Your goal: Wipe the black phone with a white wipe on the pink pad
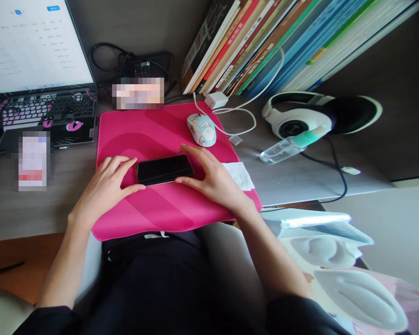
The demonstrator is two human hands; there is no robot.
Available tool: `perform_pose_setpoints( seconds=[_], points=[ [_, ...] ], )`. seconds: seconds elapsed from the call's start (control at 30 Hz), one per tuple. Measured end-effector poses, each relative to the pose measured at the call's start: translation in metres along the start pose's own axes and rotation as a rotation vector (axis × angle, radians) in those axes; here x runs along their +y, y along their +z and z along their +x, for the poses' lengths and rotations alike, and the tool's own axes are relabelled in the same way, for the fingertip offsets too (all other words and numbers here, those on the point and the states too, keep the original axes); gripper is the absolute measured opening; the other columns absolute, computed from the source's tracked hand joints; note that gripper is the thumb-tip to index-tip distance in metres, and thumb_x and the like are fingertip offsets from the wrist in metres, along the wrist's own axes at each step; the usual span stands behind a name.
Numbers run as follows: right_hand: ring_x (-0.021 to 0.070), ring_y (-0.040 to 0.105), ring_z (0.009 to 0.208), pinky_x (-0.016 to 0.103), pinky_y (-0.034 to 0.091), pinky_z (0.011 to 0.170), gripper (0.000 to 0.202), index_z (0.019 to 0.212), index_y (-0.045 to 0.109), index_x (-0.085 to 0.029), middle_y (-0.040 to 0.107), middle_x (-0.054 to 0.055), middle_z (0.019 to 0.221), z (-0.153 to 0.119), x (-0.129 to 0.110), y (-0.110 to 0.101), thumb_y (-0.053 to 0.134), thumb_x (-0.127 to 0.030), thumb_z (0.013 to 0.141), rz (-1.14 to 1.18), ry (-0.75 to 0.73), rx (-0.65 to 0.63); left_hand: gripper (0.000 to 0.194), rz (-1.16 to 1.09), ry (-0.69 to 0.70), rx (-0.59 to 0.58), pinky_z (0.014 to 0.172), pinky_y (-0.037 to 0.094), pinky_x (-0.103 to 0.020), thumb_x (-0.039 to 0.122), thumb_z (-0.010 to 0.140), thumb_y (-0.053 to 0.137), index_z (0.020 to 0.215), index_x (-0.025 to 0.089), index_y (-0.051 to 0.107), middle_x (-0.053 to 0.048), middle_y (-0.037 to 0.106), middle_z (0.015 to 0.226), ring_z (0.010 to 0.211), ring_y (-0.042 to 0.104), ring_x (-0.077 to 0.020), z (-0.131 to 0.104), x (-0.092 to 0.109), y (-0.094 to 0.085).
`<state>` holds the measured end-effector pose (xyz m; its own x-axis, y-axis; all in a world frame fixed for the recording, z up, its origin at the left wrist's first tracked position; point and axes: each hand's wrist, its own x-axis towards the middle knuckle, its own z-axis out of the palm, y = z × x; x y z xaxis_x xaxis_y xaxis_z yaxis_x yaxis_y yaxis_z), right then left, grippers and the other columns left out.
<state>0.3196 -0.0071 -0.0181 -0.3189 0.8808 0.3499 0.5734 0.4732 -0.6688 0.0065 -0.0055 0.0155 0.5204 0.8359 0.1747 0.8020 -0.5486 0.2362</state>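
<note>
A black smartphone (165, 169), its screen dark, lies sideways over the pink desk mat (153, 125). My left hand (108, 184) is at the phone's left end, index finger by the upper corner and thumb by the lower one. At the right end, my right hand (212, 177) spans the phone between thumb and fingers, with the thumb over its lower edge. A thin outline shows past the phone's right end; I cannot make out what it is. Beyond the phone sits a patterned computer mouse (201, 130). A white tissue (239, 175) is partly beside my right wrist.
To the left stands an open laptop (42, 109), with a blurred-out item (33, 160) before it. Another blurred item (138, 93) is behind the mat. Books (244, 46), a white charger (216, 99), headphones (300, 116) and a clear bottle (282, 148) are on the right.
</note>
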Motion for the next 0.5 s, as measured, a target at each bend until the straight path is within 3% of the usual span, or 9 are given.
perform_pose_setpoints(
  seconds=[0.5],
  points=[
    [0.0345, 0.057, 0.149, 0.058, 0.044, 0.127, 0.075, 0.161, 0.050, -0.026, 0.062, 0.015, 0.158, -0.0016, 0.0040, -0.0005, 0.079, -0.047, 0.096, -0.003, 0.029, -0.022, 0.064, 0.025, 0.007, 0.008, 0.118, 0.046, -0.055, 0.055, 0.100, 0.070, 0.151, 0.022, 0.050, -0.015, 0.059, 0.148, 0.138, 0.057, -0.0360, 0.0012, 0.0022, 0.0033]
  ],
)
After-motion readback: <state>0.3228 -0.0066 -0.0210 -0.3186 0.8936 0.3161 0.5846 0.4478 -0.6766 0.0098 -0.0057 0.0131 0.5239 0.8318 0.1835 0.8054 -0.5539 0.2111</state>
